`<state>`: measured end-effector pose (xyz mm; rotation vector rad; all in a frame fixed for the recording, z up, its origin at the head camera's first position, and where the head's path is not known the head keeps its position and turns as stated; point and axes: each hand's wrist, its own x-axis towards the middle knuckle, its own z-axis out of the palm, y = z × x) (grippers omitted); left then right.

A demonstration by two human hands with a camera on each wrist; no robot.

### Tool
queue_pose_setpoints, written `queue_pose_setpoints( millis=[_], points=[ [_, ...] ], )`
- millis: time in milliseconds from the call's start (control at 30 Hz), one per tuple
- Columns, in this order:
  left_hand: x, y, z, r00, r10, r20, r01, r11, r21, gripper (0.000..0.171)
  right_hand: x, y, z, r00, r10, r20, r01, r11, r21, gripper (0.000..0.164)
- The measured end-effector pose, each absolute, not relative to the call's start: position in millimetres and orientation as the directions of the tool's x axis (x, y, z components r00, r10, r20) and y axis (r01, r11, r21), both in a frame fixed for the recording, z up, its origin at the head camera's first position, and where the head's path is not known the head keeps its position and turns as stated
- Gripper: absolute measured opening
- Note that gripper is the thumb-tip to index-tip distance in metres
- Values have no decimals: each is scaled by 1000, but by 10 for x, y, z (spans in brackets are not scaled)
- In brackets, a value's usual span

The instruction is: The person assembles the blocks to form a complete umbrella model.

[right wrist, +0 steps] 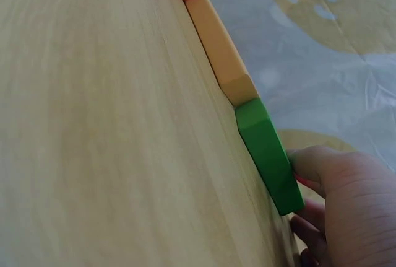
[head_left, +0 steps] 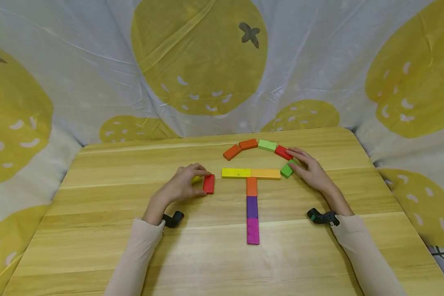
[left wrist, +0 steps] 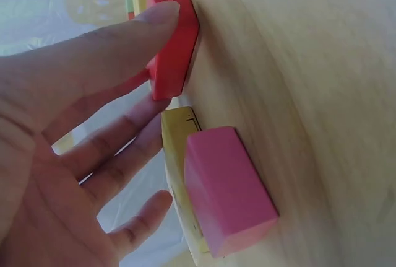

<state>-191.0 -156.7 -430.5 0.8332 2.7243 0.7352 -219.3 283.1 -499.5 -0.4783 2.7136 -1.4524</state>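
My left hand (head_left: 185, 183) pinches a red block (head_left: 209, 184) by its ends, thumb nearest me, left of the block pattern. Beside it in the left wrist view lie a pink block (left wrist: 229, 192) and a yellow block (left wrist: 179, 124); in the head view the hand hides most of them. My right hand (head_left: 312, 172) is at the arc's right end, its thumb and index finger around the end of another red block (head_left: 282, 152). The thumb also appears to touch a green block (right wrist: 269, 155), which meets the light orange block (head_left: 266, 174).
The arc continues left with a light green block (head_left: 267, 145) and two orange blocks, one an end block (head_left: 232, 152). A yellow block (head_left: 236, 173) extends the straight row. Below hang orange, purple (head_left: 252, 207) and magenta (head_left: 253, 231) blocks. Patterned cloth (head_left: 200, 57) stands behind the table (head_left: 214, 263).
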Motion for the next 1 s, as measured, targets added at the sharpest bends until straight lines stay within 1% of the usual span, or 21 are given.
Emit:
queue_pose_setpoints(
  millis=[100,367,600,1000],
  points=[
    [-1938,-1550,-4313,-827,562,-30,469,717,516,51,-2189,2829,-4986,-954,-277,116,-251,520,-816,49],
    [-2140,-1478,-4332,-847,530,-20,452,741,497,53,-2192,2833,-4996,-954,-273,120,-252,523,-814,49],
    [-2304,-1370,-4329,-841,541,-33,461,745,482,51,-2200,2836,-5016,-950,-282,134,-268,520,-811,49],
    [-2405,-1241,-4336,-857,512,-60,419,759,498,54,-2196,2827,-5002,-952,-280,126,-261,519,-814,49]
  ],
)
